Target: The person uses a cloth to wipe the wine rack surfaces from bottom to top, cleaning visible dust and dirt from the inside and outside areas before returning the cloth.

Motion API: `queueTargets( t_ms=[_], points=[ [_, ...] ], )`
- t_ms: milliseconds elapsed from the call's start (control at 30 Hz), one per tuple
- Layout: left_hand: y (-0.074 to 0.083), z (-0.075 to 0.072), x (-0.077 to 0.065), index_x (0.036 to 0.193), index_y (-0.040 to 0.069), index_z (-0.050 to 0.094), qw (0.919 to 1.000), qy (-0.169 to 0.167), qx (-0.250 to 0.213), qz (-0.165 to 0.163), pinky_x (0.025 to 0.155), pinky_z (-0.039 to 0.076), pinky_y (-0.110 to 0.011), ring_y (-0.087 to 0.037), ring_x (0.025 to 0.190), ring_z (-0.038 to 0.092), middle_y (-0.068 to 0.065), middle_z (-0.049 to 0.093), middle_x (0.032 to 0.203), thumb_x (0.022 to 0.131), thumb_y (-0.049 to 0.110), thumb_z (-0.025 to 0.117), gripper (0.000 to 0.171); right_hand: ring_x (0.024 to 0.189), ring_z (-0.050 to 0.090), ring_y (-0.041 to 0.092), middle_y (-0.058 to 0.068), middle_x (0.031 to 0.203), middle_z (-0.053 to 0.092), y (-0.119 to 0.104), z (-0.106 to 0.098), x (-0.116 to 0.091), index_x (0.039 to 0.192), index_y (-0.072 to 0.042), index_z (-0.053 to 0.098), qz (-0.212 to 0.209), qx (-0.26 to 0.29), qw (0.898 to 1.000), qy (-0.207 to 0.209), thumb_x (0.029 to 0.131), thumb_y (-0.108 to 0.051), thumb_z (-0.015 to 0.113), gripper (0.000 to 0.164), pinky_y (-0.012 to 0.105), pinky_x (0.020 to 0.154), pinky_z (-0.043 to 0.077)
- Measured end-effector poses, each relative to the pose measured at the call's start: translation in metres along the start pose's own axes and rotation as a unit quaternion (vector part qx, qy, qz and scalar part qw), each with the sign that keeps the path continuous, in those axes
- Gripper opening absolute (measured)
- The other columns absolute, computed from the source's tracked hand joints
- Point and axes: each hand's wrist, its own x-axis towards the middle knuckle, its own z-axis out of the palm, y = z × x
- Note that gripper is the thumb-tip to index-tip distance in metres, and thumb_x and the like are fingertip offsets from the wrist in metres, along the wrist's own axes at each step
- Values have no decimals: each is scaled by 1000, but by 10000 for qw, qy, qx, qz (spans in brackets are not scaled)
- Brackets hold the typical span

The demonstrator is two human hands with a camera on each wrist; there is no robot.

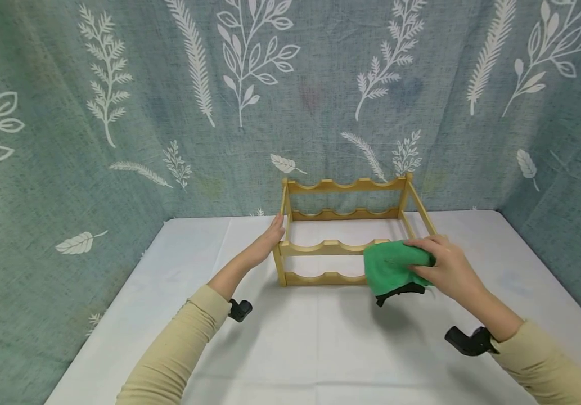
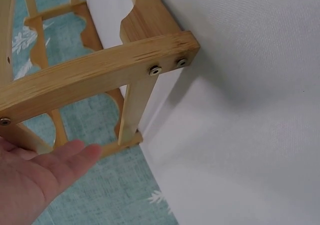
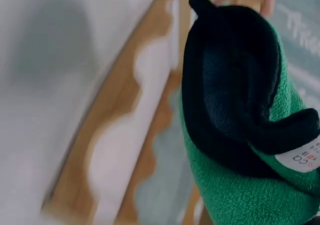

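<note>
A two-tier wooden bottle rack (image 1: pixel 330 247) with scalloped rails stands on the white-covered table. My left hand (image 1: pixel 270 233) is at the rack's left end, its fingers straight along the side frame. In the left wrist view, that hand's extended fingers (image 2: pixel 75 160) lie beside the wooden bars. With thumb and fingers, my right hand (image 1: pixel 447 267) grips a green cloth (image 1: pixel 391 261) at the rack's front right corner. The cloth drapes over the front rail and hides part of it. In the right wrist view, its black edging, dark inner side and white label (image 3: pixel 302 157) show.
A white cloth (image 1: pixel 315 343) covers the table. Behind and at both sides hangs a blue-green curtain (image 1: pixel 310 140) with white leaf prints, close behind the rack. Small black cameras (image 1: pixel 469 341) are strapped at the wrists.
</note>
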Motion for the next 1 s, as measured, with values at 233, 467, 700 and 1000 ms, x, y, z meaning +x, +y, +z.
queueTargets(
  t_ms=[233,467,700,1000],
  points=[
    [0,-5,1,144,5,-14,9994,-347,38,67,109,-4,-54,-28,137,-20,-12,-22,150,100,43,10,64,88,59,30,17,101,57,-54,58,32,114,-7,63,-402,615,9973,-46,73,-5,76,43,41,72,51],
    [2,-12,0,144,6,-18,9969,-758,198,108,110,-4,-52,-26,137,-22,-12,-24,149,100,44,8,64,85,60,25,14,99,54,-103,107,51,116,-9,62,-803,856,9931,22,73,-9,76,45,36,71,52],
    [2,-13,0,144,9,-19,9967,-802,139,9,109,-3,-53,-24,137,-23,-8,-26,149,100,42,10,62,83,61,24,14,101,52,-103,145,43,119,-11,59,-263,177,9942,-1030,77,-14,74,44,36,71,52],
    [-2,-10,-3,144,10,-18,9984,-561,23,0,108,-2,-56,-25,137,-22,-7,-25,150,98,49,11,67,83,61,27,16,100,55,-103,122,41,116,-10,61,-439,385,9979,-295,73,-10,76,46,38,70,52]
  ],
)
